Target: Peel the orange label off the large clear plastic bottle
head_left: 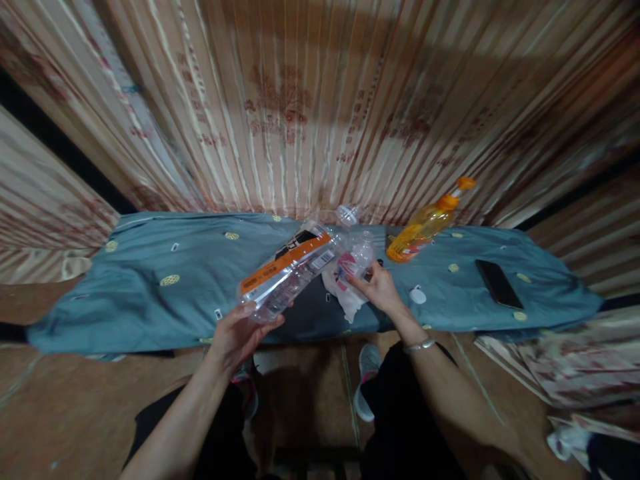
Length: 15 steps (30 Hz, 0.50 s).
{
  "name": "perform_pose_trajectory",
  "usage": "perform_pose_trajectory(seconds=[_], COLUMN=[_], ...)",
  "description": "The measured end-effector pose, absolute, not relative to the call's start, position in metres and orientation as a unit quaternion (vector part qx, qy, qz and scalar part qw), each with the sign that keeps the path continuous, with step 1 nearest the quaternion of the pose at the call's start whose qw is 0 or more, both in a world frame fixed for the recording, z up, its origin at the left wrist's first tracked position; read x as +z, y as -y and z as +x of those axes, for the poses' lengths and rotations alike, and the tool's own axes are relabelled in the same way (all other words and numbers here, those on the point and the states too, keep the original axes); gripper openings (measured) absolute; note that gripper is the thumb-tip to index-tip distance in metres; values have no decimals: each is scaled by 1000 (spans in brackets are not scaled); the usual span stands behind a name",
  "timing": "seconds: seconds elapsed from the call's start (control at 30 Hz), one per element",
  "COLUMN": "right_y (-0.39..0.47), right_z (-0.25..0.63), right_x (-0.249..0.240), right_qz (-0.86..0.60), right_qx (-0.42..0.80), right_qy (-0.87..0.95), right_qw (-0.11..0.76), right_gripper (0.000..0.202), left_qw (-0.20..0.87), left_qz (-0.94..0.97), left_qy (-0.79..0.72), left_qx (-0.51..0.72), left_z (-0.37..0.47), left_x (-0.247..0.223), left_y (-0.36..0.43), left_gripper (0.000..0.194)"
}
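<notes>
My left hand (pixel 245 333) grips the base of a large clear plastic bottle (pixel 295 267) with an orange, white and black label. The bottle is tilted, its mouth end up and to the right. My right hand (pixel 377 288) is closed on a smaller clear plastic bottle (pixel 363 250), close beside the large bottle's neck. A crumpled white piece (pixel 347 297) with pink and blue print hangs just below the small bottle; I cannot tell whether it is joined to it. A white round lid (pixel 417 295) lies on the cloth to the right of my right hand.
An orange pump bottle (pixel 420 230) with yellow liquid stands on the teal cloth-covered surface (pixel 150 293), towards the back right. Further right lies a dark phone (pixel 499 283). A patterned curtain (pixel 310 120) hangs directly behind. My feet are on the tiled floor (pixel 310 400).
</notes>
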State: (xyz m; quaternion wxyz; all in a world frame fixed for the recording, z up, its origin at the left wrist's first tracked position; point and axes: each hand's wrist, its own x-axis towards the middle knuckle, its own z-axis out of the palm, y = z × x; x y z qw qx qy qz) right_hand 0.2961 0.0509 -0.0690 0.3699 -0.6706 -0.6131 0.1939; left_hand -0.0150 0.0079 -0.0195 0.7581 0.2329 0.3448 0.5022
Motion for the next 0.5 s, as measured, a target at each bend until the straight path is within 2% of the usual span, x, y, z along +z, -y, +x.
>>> perform_pose_trajectory(seconds=[0.2, 0.5], right_y=[-51, -44], right_z=[293, 286], right_x=[-64, -49], right_qz=[-677, -681], right_qx=[169, 145], right_qy=[624, 648], right_qw=[351, 308], right_gripper=[45, 49], left_qw=[712, 688], left_qz=[211, 196], left_qy=[-405, -437], left_qx=[533, 545], left_z=[-19, -15], left_x=[-21, -18], left_y=[-13, -14], left_gripper=[86, 79])
